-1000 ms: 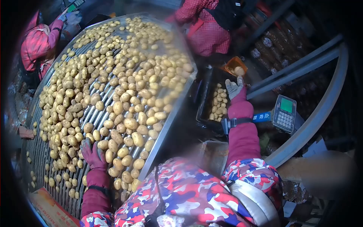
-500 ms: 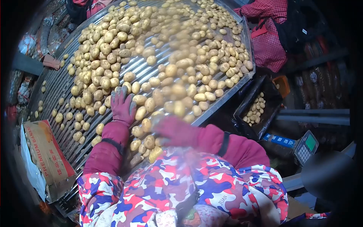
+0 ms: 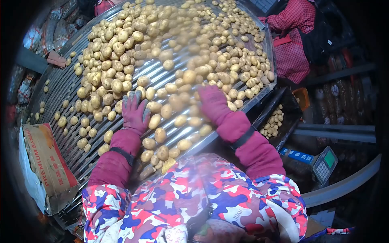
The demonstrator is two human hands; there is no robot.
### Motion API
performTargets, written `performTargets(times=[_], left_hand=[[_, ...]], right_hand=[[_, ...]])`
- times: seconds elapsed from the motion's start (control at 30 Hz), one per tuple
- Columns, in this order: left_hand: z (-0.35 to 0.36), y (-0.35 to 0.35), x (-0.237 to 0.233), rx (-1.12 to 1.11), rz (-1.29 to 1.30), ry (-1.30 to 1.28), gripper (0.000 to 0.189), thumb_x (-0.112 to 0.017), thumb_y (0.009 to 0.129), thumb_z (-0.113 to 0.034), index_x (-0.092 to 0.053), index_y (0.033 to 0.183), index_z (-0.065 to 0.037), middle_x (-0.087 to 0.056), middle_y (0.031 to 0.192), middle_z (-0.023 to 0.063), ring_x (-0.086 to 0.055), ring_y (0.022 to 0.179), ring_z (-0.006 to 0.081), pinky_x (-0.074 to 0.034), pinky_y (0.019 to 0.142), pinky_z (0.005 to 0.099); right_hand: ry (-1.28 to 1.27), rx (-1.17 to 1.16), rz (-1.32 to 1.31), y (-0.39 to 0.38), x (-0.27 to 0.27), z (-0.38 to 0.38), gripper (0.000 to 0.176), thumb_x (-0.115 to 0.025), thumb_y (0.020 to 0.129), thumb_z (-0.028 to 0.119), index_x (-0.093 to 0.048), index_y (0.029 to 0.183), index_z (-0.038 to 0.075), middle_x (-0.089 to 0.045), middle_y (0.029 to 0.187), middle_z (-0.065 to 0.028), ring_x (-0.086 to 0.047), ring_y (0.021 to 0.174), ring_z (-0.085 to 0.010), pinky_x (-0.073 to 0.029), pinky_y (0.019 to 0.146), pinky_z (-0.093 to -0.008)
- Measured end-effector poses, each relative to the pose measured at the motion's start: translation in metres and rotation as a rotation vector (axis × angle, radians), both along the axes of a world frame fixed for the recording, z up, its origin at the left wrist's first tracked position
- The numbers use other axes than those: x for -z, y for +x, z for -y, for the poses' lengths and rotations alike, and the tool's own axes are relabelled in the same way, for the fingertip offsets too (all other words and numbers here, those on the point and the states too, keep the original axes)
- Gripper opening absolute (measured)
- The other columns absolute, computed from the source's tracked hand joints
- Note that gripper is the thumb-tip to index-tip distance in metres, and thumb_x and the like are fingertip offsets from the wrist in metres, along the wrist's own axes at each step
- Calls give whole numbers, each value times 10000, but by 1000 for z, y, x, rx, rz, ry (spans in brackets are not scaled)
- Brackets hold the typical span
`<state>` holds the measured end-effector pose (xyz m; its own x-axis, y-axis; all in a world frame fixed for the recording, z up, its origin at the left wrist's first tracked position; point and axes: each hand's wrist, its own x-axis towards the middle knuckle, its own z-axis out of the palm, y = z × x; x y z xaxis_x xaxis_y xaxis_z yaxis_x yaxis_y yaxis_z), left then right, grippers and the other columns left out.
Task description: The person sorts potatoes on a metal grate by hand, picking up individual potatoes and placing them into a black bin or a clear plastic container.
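Note:
Many potatoes [image 3: 117, 48] lie spread over a slatted metal table [image 3: 73, 150]. My left hand [image 3: 135, 113], in a maroon glove with grey fingertips, rests on the slats with its fingers apart, touching potatoes at the lower edge of the pile. To the right, my right hand [image 3: 212, 103] reaches over the potatoes near the table's right edge. Its fingertips are hard to make out through a blurred patch in the view. Several loose potatoes lie on the slats between my two hands.
A cardboard box [image 3: 50, 162] stands at the left. Right of the table are a black-lined container of small potatoes [image 3: 274, 121], an orange container [image 3: 301, 98] and a scale display [image 3: 325, 165]. A person in red checks [image 3: 291, 52] stands at the upper right.
My right hand has moved up and right, away from my body. Potatoes near it have shifted, and more bare slats show between my hands. My left hand has barely moved.

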<state>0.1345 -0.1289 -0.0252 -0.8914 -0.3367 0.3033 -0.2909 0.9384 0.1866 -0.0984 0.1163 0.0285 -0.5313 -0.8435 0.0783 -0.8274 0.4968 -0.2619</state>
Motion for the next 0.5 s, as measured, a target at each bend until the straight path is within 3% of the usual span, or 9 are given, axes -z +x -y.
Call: performTargets(times=[0.07,0.17,0.27,0.37,0.4,0.5], left_hand=[[1,-1,-4,7,-2,-30,453,-632,867,-338,-678,1251,-102,-435,1532,208,-358,1441,425,-192,1209,599],[0,-1,-4,18,-2,-21,433,-626,879,-332,-681,1248,-112,-437,1534,207,-358,1442,430,-192,1211,598],[1,1,1,17,-21,-36,423,-625,886,-331,-683,1246,-118,-431,1543,208,-350,1450,433,-190,1214,595],[5,1,6,32,-26,-57,431,-622,893,-342,-680,1259,-123,-414,1562,209,-319,1475,436,-177,1225,587],[7,2,9,38,-31,-62,435,-619,895,-346,-679,1264,-124,-409,1566,210,-313,1479,436,-173,1227,586],[4,2,9,34,-14,-42,444,-592,917,-356,-673,1280,-112,-393,1580,216,-284,1494,447,-162,1231,579]], right_hand=[[136,-6,0,0,-3,8,546,-724,877,336,-587,1364,131,-657,1263,-142,-629,1162,-335,-503,992,-422],[-278,36,780,-11,2,-10,619,-722,875,278,-518,1431,99,-626,1281,-151,-627,1115,-306,-512,925,-412],[-669,91,1566,-5,-21,-36,671,-711,916,320,-453,1485,73,-583,1353,-134,-619,1151,-271,-532,902,-367],[-1003,147,1799,13,-35,-70,664,-663,967,371,-419,1508,73,-561,1365,-111,-616,1149,-254,-556,869,-362],[-1101,88,1912,15,-28,-79,644,-626,991,389,-408,1518,90,-563,1359,-126,-618,1137,-256,-569,852,-401],[-1234,259,2052,29,-32,-117,614,-609,1002,387,-419,1509,97,-561,1355,-122,-615,1109,-253,-569,794,-381]])
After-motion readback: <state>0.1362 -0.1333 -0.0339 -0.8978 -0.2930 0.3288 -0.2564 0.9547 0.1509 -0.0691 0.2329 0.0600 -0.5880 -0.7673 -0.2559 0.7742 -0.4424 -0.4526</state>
